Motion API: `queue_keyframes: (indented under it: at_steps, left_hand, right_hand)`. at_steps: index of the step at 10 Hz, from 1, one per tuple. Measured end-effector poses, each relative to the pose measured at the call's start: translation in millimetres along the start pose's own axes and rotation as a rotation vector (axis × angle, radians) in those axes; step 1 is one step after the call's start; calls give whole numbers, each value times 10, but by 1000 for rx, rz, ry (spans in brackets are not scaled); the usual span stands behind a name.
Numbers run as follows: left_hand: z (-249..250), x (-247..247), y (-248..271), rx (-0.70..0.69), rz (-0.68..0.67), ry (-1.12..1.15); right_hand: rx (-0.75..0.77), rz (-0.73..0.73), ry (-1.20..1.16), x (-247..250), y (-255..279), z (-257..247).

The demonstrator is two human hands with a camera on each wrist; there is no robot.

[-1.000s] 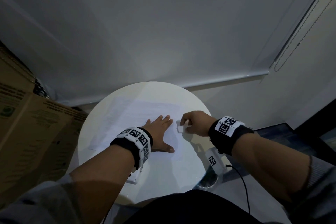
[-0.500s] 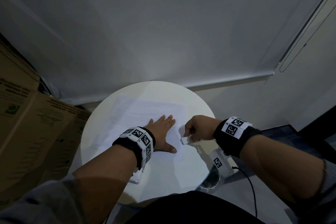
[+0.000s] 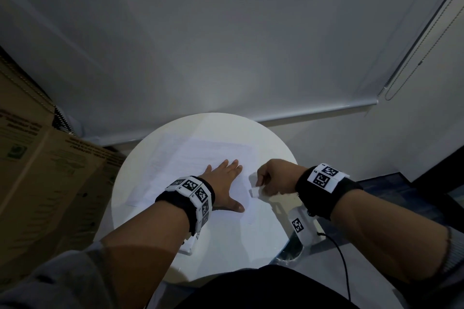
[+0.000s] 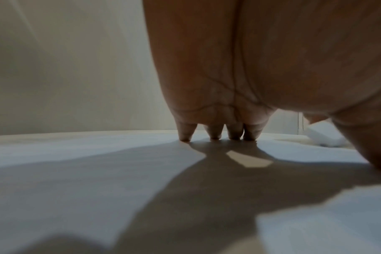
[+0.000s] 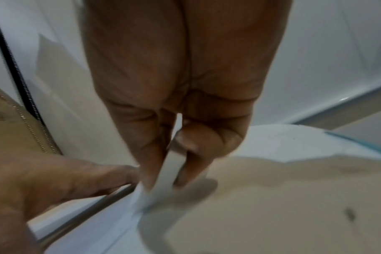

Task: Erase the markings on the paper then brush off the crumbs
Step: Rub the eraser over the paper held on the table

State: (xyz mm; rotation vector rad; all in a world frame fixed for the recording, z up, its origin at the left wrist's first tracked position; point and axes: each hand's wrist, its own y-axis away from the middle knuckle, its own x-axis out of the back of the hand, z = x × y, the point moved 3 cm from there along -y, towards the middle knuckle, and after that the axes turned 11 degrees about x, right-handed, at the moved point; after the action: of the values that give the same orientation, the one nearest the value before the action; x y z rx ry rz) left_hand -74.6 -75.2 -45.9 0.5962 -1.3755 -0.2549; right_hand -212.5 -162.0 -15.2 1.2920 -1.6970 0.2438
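Right hand (image 3: 275, 179): now nearer the bench (image 3: 226, 241) front, pinching eraser (image 3: 254, 192) at paper's (image 3: 200, 158) 3 o'clock edge, long axis 12-to-6. Left hand (image 3: 224, 184): unmoved, spread flat on paper.

You are looking down at a round white table (image 3: 221, 246) sitting low in the centre of the frame, catching the brightest light in a dim room. A pale roller blind (image 3: 226, 45) is filling the upper frame, its bead chain (image 3: 411, 70) hanging at upper right. Cardboard boxes (image 3: 45, 178) are leaning in at the left edge, and dark floor (image 3: 406, 190) is showing at right.
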Motion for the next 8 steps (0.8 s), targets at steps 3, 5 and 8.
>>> queue_keyframes:
  at_steps: [3,5,8]
  left_hand:
    - [3,8,10,-2,2,-4]
    - [-5,5,10,-4,2,7]
    - [-18,-10,4,-19,4,-9]
  right_hand:
    - [5,-30,14,-10,-21,18]
    - [36,123,113,61,-34,53]
    - [32,171,70,18,-42,34]
